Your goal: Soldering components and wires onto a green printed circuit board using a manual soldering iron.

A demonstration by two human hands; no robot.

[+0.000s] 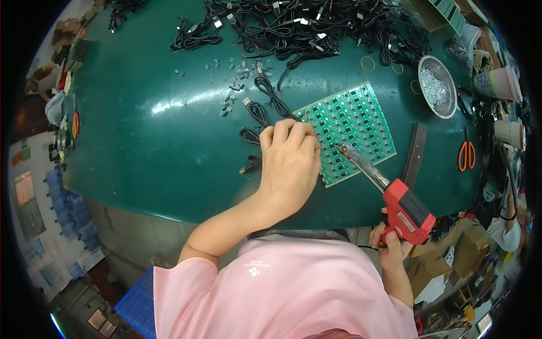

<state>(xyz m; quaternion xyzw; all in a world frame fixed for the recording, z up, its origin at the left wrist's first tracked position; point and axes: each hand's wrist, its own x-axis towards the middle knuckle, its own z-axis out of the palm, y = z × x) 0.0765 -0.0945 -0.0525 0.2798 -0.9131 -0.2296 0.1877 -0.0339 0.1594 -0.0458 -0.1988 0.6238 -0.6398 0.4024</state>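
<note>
Solder work is centred on a green rectangular circuit-board panel (353, 131), gridded with small black components, which lies flat on the dark green tabletop (158, 141). The left hand (289, 164) is pressed palm-down at the panel's near left corner, its fingers (282, 131) curled over and bearing on the edge of the board; nothing is gripped between them so far as can be seen, though what lies under the knuckles is covered. The right hand (392, 246) is closed round the grip of a red pistol-shaped soldering iron (403, 209), whose long metal barrel runs up and to the left from the hand, ending in a tip (340, 147) set on the panel just to the right of the left fingers. The panel's long axis is tilted, rising away to the right of those fingers, so the unworked rows lie beyond and to the right of the tip. The left hand is the nearer one to the joint; the right hand is held well back, off the tabletop's near edge.

A black cable with a flat plug (257, 116) is looped just beyond the left fingers. Farther off, a scatter of small grey metal parts (240, 76) and a heap of black cables (316, 28) are seen, with a round metal bowl of shiny bits (437, 86) and orange-handled scissors (466, 155) far to the right. The exact contact point of the tip is too small to make out, and the right hand's fingers are mostly hidden behind the iron's body.
</note>
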